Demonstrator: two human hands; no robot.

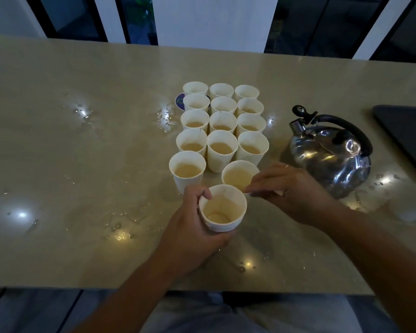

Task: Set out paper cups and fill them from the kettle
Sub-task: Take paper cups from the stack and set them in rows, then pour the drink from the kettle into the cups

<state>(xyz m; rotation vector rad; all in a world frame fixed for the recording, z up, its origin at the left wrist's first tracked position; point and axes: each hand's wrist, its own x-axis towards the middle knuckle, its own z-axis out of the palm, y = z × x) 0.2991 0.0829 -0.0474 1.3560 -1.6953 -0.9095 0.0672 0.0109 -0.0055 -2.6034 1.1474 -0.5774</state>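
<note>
My left hand grips a near-empty white paper cup off the beige counter; right hand pinches its rim, probably steadying; dented steel kettle parked right, untouched.

My left hand held a nearly empty paper cup in its grip above the wet desk; my right hand pinched its rim. Filled cups stood in rows beside the kettle.

I see matt white paper cups, dented shiny metal kettle with black handle, glossy wet stone-look counter.
</note>
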